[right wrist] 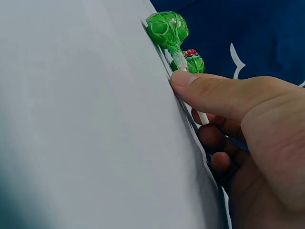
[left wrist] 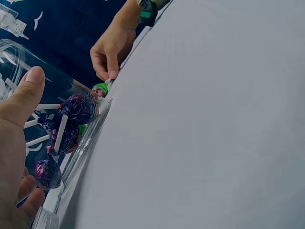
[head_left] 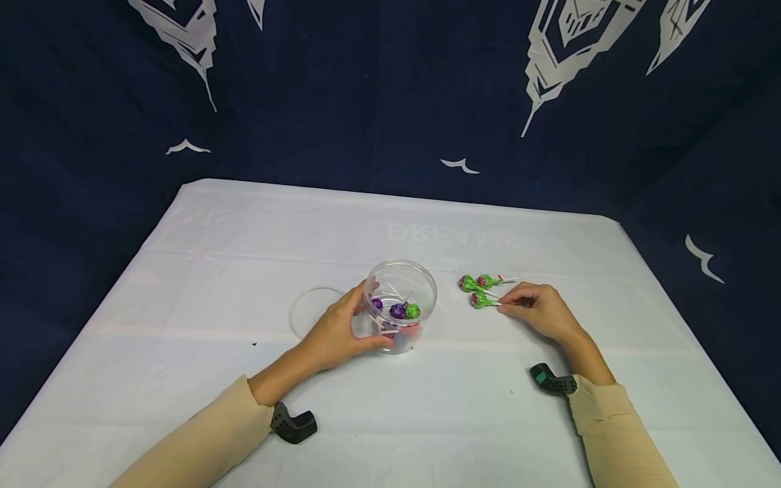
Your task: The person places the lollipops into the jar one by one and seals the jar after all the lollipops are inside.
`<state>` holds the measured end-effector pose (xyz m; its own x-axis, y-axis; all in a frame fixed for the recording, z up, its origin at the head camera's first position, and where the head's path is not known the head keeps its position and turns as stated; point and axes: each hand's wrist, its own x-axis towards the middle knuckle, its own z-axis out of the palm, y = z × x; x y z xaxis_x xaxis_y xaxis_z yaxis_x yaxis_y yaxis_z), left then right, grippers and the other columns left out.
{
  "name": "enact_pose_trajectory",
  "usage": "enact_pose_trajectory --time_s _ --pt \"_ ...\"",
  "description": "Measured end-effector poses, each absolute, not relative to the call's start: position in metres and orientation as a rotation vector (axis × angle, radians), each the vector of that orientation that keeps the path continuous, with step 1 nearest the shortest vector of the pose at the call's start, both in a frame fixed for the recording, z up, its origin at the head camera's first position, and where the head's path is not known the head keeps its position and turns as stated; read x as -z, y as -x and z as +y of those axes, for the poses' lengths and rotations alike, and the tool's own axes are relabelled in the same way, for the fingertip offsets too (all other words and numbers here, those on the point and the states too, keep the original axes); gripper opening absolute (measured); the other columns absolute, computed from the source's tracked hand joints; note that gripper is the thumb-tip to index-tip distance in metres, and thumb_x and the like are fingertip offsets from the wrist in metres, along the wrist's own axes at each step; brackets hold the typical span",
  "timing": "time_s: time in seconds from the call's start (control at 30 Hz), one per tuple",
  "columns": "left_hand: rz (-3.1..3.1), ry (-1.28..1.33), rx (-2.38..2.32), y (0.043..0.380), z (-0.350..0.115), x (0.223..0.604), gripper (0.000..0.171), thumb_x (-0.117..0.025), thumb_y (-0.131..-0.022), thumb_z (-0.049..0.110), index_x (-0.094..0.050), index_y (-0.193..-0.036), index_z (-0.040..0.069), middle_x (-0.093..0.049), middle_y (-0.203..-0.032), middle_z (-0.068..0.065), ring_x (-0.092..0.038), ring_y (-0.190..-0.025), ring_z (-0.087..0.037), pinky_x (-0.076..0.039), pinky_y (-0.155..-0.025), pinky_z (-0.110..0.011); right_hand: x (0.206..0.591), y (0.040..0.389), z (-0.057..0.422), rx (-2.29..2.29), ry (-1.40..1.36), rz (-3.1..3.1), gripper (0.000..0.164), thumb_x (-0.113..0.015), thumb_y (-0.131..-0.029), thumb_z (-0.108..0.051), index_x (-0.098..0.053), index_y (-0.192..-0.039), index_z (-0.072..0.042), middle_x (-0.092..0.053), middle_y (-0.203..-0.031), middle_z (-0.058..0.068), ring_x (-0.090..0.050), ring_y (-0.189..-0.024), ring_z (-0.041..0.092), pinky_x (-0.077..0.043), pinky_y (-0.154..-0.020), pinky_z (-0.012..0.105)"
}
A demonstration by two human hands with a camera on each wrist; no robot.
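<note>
A clear plastic jar (head_left: 399,271) stands mid-table, with several purple-wrapped lollipops (left wrist: 78,107) and a green one (head_left: 412,311) inside. My left hand (head_left: 335,335) grips the jar from its left side, thumb toward the front and fingers around the far side. To the right of the jar, my right hand (head_left: 539,308) pinches the white stick of a green-wrapped lollipop (right wrist: 167,29) between thumb and fingers. The head of that lollipop is at the table surface. Just beyond it lie two more green lollipops (head_left: 467,283), their sticks pointing right.
A clear round lid (head_left: 291,315) lies flat on the table left of the jar, partly behind my left hand. White cloth covers the table (head_left: 427,420). A dark blue curtain (head_left: 342,88) with white patterns hangs behind the far edge.
</note>
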<state>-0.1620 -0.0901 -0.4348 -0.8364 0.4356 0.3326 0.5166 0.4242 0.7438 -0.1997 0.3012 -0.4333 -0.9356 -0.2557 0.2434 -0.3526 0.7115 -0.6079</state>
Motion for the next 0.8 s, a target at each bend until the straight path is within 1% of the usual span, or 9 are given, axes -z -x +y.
enact_pose_trajectory --time_s 0.13,0.37,0.6,0.8 --pt "-2.581 0.858 1.405 0.1617 -0.0900 0.4343 0.102 -0.076 -0.066 0.050 -0.023 -0.145 0.014 -0.039 -0.139 -0.003 -0.048 -0.116 -0.018 -0.044 -0.093 -0.028 0.4322 0.1987 0.3009 -1.033 -0.485 -2.785 0.005 -0.076 -0.075 -0.015 -0.072 -0.077 -0.015 -0.064 -0.077 -0.003 -0.048 -0.061 0.011 -0.039 -0.051 0.020" --pt "-2.579 0.860 1.413 0.1620 -0.0905 0.4345 0.102 -0.076 -0.066 0.051 -0.024 -0.145 0.013 -0.039 -0.139 -0.003 -0.048 -0.116 -0.018 -0.044 -0.093 -0.028 0.4301 0.1978 0.3000 -1.053 -0.481 -2.794 0.004 -0.075 -0.076 -0.015 -0.071 -0.078 -0.014 -0.064 -0.078 -0.002 -0.048 -0.062 0.011 -0.040 -0.051 0.020" --pt "-2.575 0.861 1.410 0.1625 -0.0905 0.4354 0.102 -0.076 -0.066 0.051 -0.024 -0.145 0.013 -0.039 -0.139 -0.003 -0.049 -0.116 -0.018 -0.044 -0.093 -0.028 0.4294 0.1980 0.3004 -1.071 -0.451 -2.805 0.004 -0.074 -0.077 -0.014 -0.072 -0.079 -0.012 -0.065 -0.081 0.000 -0.051 -0.067 0.012 -0.042 -0.055 0.018" --pt "-2.568 0.875 1.417 0.1626 -0.0901 0.4352 0.102 -0.075 -0.066 0.052 -0.024 -0.145 0.013 -0.038 -0.139 -0.004 -0.047 -0.118 -0.018 -0.044 -0.093 -0.029 0.4259 0.1971 0.2989 -1.070 -0.471 -2.808 0.004 -0.074 -0.077 -0.016 -0.071 -0.078 -0.013 -0.065 -0.081 -0.002 -0.054 -0.070 0.010 -0.045 -0.058 0.017"
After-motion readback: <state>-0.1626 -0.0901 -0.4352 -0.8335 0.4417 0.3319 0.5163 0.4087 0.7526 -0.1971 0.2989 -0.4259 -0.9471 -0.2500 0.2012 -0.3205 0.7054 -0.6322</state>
